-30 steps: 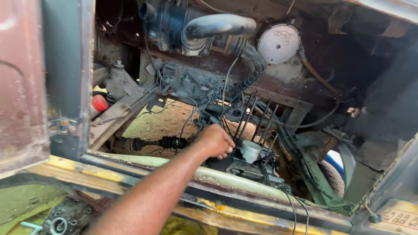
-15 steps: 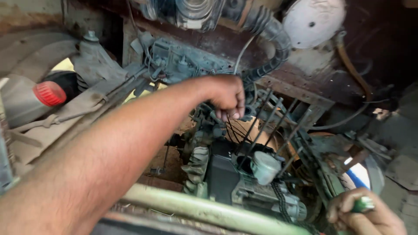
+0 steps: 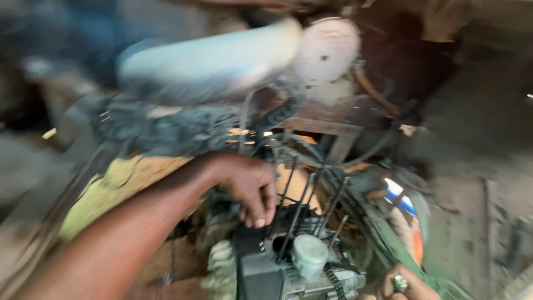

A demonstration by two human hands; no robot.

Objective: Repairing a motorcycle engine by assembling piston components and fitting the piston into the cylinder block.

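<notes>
Fingers of the left hand point(image 3: 250, 186) curl down onto dark rods point(image 3: 297, 203); right hand point(image 3: 408, 283) clamped on a small green object point(image 3: 400, 283).

left arm extended forward | left hand point(image 3: 251, 186) fingers curled downward | right hand point(image 3: 408, 283) low, grip closed

Sandy ground point(image 3: 139, 172) shows below the machinery, left of centre; engine block point(image 3: 277, 272) sits near, blurred; contact not discernible.
</notes>
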